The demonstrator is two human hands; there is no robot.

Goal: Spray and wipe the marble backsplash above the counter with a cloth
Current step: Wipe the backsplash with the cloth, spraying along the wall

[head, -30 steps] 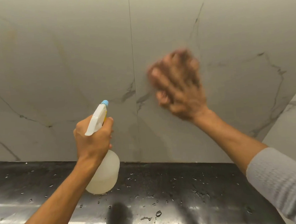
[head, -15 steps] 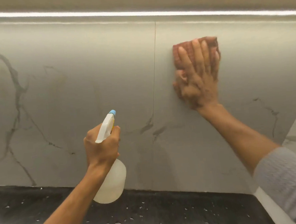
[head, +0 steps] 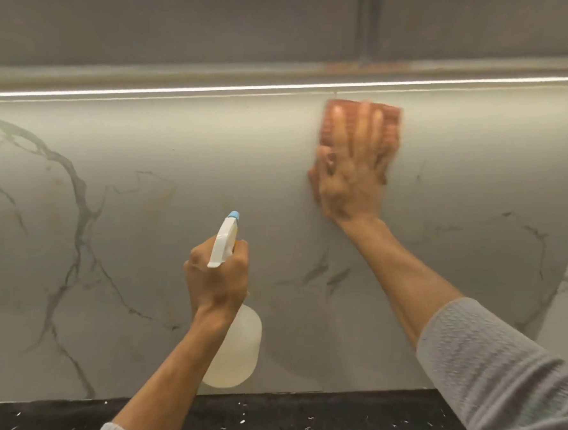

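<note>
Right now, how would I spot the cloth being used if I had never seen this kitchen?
Find the pale marble backsplash running under the bright light strip. Near its top edge, right of centre, the right hand presses flat against the wall. The cloth is the reddish-orange ribbed patch peeking out above and beside the fingers, the only warm colour on the grey stone.
</note>
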